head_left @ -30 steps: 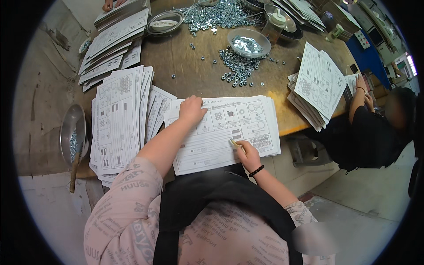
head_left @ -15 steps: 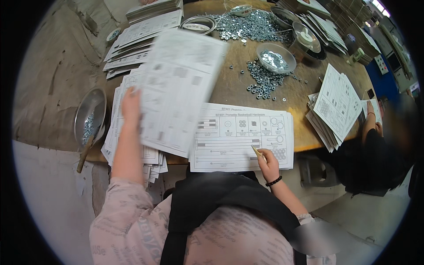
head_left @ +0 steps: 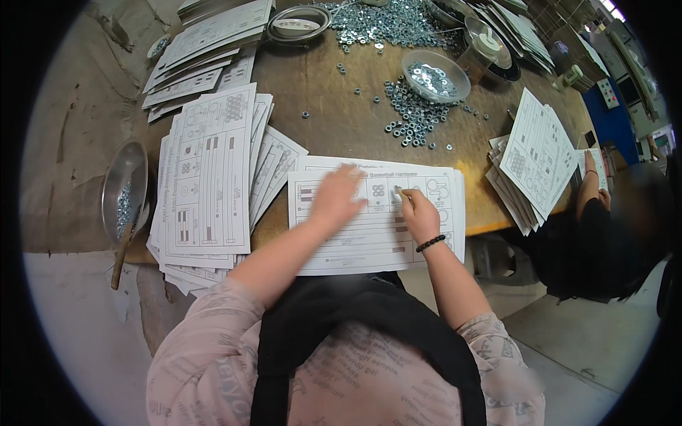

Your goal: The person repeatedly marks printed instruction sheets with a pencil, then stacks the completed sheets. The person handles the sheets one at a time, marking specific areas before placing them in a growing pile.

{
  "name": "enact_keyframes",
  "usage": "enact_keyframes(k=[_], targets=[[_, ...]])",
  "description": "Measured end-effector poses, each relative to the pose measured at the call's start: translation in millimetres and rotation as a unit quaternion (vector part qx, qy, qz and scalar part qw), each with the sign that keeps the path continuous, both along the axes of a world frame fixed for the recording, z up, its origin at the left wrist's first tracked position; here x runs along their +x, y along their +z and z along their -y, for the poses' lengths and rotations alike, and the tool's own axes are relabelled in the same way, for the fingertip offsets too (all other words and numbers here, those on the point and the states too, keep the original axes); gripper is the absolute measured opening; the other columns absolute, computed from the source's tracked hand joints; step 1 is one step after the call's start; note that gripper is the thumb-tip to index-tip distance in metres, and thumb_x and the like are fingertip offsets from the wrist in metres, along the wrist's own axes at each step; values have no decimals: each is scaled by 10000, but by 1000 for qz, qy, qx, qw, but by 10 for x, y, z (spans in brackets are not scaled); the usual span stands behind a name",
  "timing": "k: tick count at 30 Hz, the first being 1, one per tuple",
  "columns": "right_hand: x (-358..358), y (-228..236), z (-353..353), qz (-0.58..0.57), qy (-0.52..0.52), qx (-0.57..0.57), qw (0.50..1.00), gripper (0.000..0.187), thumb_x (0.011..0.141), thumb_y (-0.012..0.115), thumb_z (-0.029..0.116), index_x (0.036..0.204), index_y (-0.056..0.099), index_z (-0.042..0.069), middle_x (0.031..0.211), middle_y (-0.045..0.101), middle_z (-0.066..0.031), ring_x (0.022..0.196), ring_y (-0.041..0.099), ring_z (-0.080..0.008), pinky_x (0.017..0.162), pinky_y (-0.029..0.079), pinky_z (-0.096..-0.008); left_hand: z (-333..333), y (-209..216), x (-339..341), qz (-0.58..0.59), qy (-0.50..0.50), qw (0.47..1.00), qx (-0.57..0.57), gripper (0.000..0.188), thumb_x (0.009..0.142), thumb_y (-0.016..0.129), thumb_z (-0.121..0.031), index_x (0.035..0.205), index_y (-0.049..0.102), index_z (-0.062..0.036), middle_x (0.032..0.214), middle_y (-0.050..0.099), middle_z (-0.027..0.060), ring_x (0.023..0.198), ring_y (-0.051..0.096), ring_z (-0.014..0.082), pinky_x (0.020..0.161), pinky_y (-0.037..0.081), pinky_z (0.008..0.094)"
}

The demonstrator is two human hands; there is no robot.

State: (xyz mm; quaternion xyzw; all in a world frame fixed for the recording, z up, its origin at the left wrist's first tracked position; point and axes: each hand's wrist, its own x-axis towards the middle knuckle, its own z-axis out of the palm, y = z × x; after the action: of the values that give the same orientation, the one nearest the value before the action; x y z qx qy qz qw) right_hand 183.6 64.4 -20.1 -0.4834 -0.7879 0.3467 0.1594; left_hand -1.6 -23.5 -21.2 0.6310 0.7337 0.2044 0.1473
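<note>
A stack of white printed sheets (head_left: 320, 264) lies at the table's front edge, with line drawings of hardware on the top one. My left hand (head_left: 335, 202) is over the upper left of that sheet, fingers spread and slightly blurred, holding nothing. Whether it presses on the paper I cannot tell. Pinched in my right hand (head_left: 424, 219) is a short tan pointed stick (head_left: 403, 193), its tip over the sheet's upper middle. To the left, another pile of printed sheets (head_left: 231, 153) is turned sideways and fanned out unevenly.
Metal nuts (head_left: 410, 117) lie loose beside a clear bowl (head_left: 455, 86); a larger heap of metal parts (head_left: 383, 28) spreads behind. A steel bowl (head_left: 112, 181) with a wooden-handled tool (head_left: 121, 263) stands far left. More sheets (head_left: 536, 160) and another person's hand (head_left: 602, 199) are on the right.
The sheet my left hand was carrying has gone onto the left pile. That hand has come back right, over the front stack. My right hand has shifted up the page.
</note>
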Motion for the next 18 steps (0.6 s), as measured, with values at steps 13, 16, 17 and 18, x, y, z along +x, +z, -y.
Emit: enact_keyframes(k=[13, 16, 17, 18], targets=[[-131, -208, -79, 171, 84, 105, 976, 156, 793, 508, 173, 885, 580, 70, 717, 613, -144, 643, 589, -316, 569, 468, -408, -198, -422, 399, -89, -100, 991, 0, 598, 777, 523, -360, 1278, 380, -68, 1349, 327, 122, 1267, 263, 259, 1047, 168, 418], [-190, -141, -122, 181, 65, 66, 979, 164, 801, 496, 191, 882, 576, 73, 690, 609, -147, 627, 590, -318, 558, 467, -410, -196, -421, 399, -97, -95, 991, 5, 597, 769, 527, -355, 1273, 386, -68, 1345, 332, 122, 1262, 269, 260, 1044, 171, 420], [-189, -131, -141, 170, 58, 57, 982, 170, 804, 491, 195, 887, 576, 74, 683, 607, -150, 626, 590, -319, 559, 467, -410, -201, -415, 397, -101, -97, 990, 7, 597, 766, 529, -354, 1271, 388, -69, 1344, 333, 122, 1261, 271, 261, 1043, 172, 420], [-178, -130, -145, 159, 51, 49, 985, 176, 807, 486, 200, 892, 576, 74, 676, 605, -153, 624, 591, -319, 559, 467, -409, -203, -417, 396, -101, -95, 990, 11, 600, 764, 531, -356, 1270, 388, -69, 1342, 335, 123, 1260, 272, 260, 1043, 172, 420]])
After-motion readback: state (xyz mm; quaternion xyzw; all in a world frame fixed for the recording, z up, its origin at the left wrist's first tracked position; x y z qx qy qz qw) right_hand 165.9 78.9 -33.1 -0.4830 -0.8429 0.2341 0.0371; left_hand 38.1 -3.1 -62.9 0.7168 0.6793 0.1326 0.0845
